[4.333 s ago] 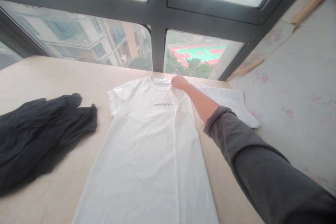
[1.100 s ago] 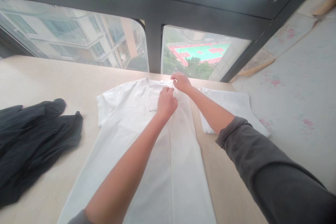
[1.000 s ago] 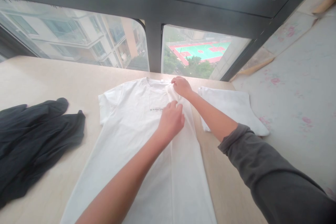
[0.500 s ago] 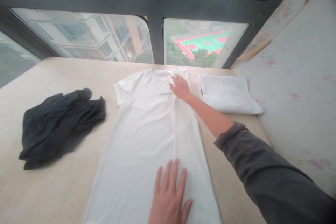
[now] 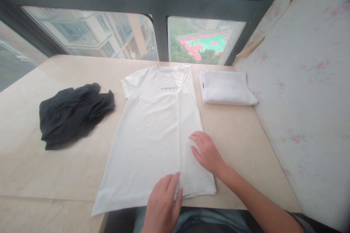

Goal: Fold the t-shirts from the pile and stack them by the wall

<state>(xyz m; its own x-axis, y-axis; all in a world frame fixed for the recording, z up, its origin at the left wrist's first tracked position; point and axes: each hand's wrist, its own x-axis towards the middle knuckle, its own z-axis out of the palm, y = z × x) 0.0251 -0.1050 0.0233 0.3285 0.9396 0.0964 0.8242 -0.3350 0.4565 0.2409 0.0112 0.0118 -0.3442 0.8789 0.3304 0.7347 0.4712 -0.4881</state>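
Note:
A white T-shirt (image 5: 147,134) lies spread on the tabletop, its collar towards the window and its hem towards me. Small dark lettering crosses its chest. The right side is folded inward, leaving a long lengthwise edge that cuts off the lettering; no sleeve sticks out there. My left hand (image 5: 163,202) rests on the shirt close to the hem, fingertips at the folded edge and thumb apart. Over the folded right panel is my right hand (image 5: 205,153), fingers slightly bent and thumb apart, with nothing visible in it.
A crumpled black garment (image 5: 75,114) lies left of the shirt. Folded white cloth (image 5: 225,87) sits at the back right, beside the flower-patterned wall (image 5: 295,109). Dark window frames (image 5: 161,32) border the pale tabletop (image 5: 232,127) at the back. My legs show below the front edge.
My right hand has come back from near the collar to the lower right panel. The left hand's fingers have drawn together near the hem. The view has shifted, showing the hem.

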